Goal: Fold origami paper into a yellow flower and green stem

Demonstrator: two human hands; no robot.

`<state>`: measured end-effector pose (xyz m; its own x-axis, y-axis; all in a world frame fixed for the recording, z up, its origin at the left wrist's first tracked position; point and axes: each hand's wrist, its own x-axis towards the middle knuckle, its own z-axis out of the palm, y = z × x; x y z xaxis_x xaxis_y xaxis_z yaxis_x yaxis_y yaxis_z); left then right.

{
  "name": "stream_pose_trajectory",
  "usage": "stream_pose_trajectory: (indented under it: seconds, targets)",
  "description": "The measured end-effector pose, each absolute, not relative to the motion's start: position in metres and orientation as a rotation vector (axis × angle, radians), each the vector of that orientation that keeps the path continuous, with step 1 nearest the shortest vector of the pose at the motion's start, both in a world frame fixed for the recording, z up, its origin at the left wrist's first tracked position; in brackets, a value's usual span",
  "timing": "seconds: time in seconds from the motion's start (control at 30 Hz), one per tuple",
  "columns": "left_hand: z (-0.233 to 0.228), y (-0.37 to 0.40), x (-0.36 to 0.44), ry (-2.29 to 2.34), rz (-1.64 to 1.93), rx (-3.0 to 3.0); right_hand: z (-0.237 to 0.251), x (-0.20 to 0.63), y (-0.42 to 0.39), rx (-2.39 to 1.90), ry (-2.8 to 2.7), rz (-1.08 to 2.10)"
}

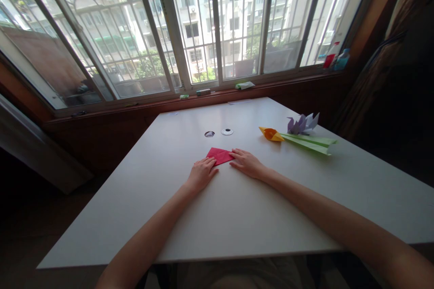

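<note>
A red sheet of folded paper lies flat on the white table, with a pointed top edge at its left part. My left hand rests on the paper's lower left end, its fingers laid out flat and partly covering it. At the right corner of the paper, my right hand touches it with outstretched fingertips, the thumb apart on the table. The paper's ends under both hands are hidden.
To the right lie an orange paper boat, a long light green folded paper and purple paper cranes. Beyond the red paper are two round cable holes, one with a white ring. A barred window and its sill border the far side.
</note>
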<state>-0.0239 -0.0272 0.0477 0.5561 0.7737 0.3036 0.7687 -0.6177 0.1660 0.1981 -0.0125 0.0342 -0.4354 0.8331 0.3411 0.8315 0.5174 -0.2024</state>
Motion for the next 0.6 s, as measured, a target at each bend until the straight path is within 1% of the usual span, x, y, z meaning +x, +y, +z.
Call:
stream_pose_trajectory:
  seconds: [0.27,0.6]
  targets:
    - [0.046,-0.023,-0.027,1.356,0.691,2.752,0.042,0.2,-0.017,-1.226,-2.32,0.031]
    - [0.043,-0.021,-0.028,1.317,0.741,2.712,0.05,0.195,-0.025,-1.275,-2.288,0.045]
